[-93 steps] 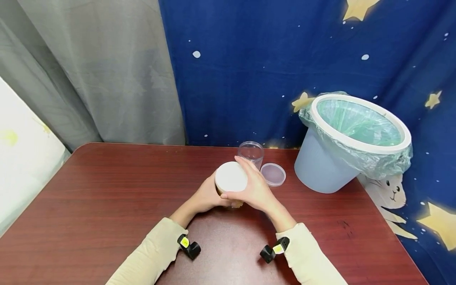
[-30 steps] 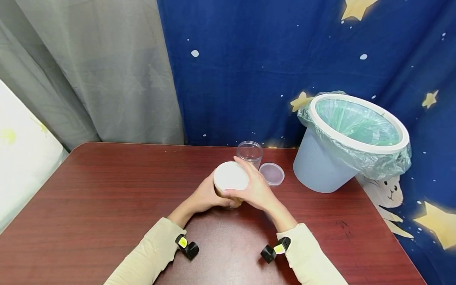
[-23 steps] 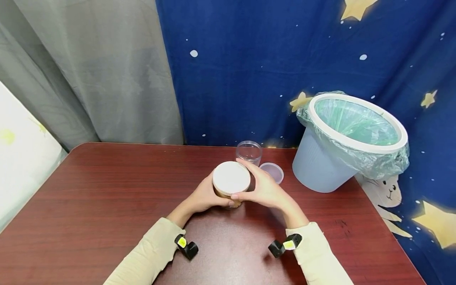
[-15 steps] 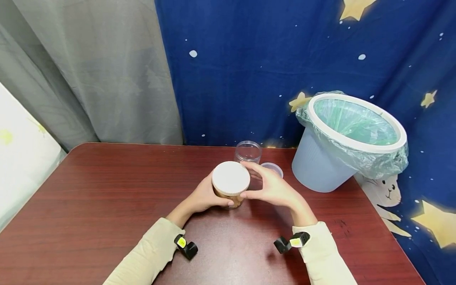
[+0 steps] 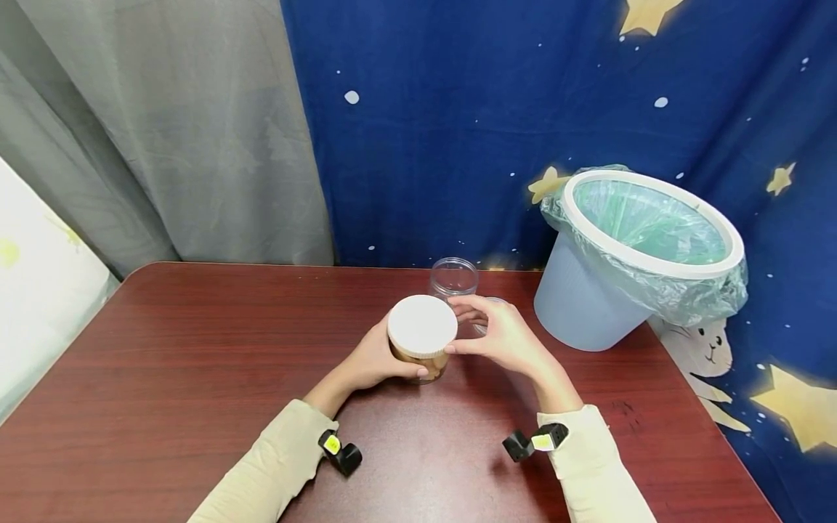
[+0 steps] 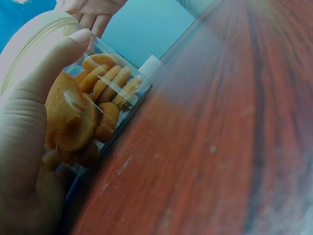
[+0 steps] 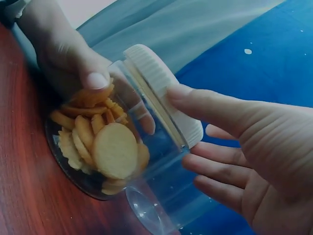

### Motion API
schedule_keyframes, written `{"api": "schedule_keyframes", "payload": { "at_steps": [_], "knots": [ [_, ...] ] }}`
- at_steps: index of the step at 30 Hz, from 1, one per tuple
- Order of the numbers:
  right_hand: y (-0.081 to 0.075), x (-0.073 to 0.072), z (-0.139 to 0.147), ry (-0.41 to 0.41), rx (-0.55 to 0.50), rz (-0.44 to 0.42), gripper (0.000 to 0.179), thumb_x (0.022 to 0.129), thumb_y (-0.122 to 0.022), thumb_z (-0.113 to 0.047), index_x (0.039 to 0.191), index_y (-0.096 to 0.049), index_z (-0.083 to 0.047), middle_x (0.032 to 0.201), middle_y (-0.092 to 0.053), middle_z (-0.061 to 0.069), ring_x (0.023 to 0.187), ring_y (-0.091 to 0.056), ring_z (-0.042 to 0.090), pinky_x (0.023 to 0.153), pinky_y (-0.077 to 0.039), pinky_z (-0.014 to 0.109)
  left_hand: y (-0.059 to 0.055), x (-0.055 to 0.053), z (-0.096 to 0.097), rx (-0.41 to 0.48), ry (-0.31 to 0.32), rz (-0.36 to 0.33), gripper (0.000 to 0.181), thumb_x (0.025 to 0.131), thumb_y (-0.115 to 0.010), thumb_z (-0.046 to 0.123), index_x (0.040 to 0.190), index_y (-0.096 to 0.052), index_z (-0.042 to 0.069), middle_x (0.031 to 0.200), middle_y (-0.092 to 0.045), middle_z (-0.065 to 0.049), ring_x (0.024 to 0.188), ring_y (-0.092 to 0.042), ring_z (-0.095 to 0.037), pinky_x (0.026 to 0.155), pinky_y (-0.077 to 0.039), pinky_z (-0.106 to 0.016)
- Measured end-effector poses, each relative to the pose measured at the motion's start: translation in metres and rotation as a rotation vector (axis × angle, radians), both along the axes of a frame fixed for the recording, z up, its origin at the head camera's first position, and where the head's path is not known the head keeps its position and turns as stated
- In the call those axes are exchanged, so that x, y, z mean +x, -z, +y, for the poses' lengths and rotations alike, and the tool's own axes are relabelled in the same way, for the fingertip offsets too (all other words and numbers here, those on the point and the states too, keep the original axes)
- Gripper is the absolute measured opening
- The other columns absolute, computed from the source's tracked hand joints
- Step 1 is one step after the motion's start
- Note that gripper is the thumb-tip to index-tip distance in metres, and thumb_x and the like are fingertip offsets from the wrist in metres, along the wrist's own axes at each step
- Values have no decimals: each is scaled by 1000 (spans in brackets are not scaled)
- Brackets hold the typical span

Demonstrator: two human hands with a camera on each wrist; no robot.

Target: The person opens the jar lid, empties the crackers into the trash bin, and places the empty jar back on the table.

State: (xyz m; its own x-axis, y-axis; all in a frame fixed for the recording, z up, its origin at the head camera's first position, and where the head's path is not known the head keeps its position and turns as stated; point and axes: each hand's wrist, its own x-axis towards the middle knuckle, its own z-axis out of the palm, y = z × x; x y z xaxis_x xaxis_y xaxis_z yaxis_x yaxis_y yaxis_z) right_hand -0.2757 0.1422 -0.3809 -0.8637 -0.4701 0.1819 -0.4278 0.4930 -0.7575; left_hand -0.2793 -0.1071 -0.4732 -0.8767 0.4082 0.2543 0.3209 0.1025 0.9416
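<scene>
A clear plastic jar (image 7: 156, 169) with a white ribbed screw lid (image 5: 422, 325) stands upright on the table, with several round and scalloped crackers (image 6: 73, 117) inside. My left hand (image 5: 374, 361) is wrapped round the jar's left side, its thumb across the front below the lid. At the lid's right edge is my right hand (image 5: 506, 340); its thumb tip lies against the ribbed side and its other fingers are spread loosely by the rim, not closed round it. Just behind stands a second clear jar (image 5: 454, 276), uncovered. A clear flat lid (image 5: 495, 300) is mostly hidden behind my right hand.
A pale blue waste bin (image 5: 578, 290) with a white rim and a green liner bag stands at the table's back right. Curtains (image 5: 418, 131) hang close behind the back edge of the reddish-brown table (image 5: 229, 349).
My right hand has slid off the top of the white lid toward the right, and its fingers have loosened. My left hand keeps its grip on the jar. The lid remains on the jar.
</scene>
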Motion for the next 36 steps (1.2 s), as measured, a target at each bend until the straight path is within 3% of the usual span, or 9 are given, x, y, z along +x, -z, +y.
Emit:
{"api": "schedule_keyframes", "payload": {
  "at_steps": [3, 8, 16, 23, 28, 36],
  "knots": [
    [5, -1, -4, 20, 15, 55, 80, 68, -95, -25, 138, -59, -11, 127, -69, 6, 111, -70, 21, 99, -56, 41, 0, 0, 0, -4, -1, 4, 106, 61, -97, 10, 149, -40, 26, 139, -58, -1, 126, -57, -19, 111, -42, -39],
    [11, 0, -14, 50, 82, 114, 94, 66, -96, -36, 147, -51, -17, 143, -60, 3, 131, -58, 24, 110, -48, 47, 1, -2, 0, -17, -6, 20, 106, 61, -97, 13, 150, -40, 24, 139, -59, -2, 126, -56, -19, 111, -42, -37],
    [24, 4, -36, 97, 53, 86, 98, 64, -95, -42, 149, -49, -24, 149, -54, 1, 134, -53, 23, 108, -46, 50, 2, -2, 0, 2, 11, 16, 104, 63, -94, 10, 150, -39, 25, 137, -59, -4, 123, -56, -19, 107, -44, -31],
    [34, 4, -49, 152, -10, 72, 107, 60, -96, -44, 152, -43, -30, 152, -50, -1, 134, -52, 24, 107, -45, 51, 1, -1, 0, 29, 25, -30, 102, 63, -92, 5, 148, -40, 27, 136, -59, -4, 122, -57, -20, 104, -47, -32],
    [30, 8, -48, 144, -14, 58, 107, 62, -96, -42, 153, -42, -28, 152, -50, 2, 134, -53, 25, 107, -45, 52, 1, -1, 0, 11, 10, -12, 102, 62, -93, 8, 148, -41, 25, 137, -60, -4, 122, -58, -21, 105, -47, -34],
    [12, 10, -33, 54, 46, -14, 108, 67, -94, -39, 157, -37, -23, 157, -47, 2, 137, -51, 24, 112, -43, 50, 1, -1, -2, 5, 11, -26, 102, 64, -95, 10, 149, -40, 25, 140, -57, -3, 125, -56, -20, 108, -45, -34]
  ]
}}
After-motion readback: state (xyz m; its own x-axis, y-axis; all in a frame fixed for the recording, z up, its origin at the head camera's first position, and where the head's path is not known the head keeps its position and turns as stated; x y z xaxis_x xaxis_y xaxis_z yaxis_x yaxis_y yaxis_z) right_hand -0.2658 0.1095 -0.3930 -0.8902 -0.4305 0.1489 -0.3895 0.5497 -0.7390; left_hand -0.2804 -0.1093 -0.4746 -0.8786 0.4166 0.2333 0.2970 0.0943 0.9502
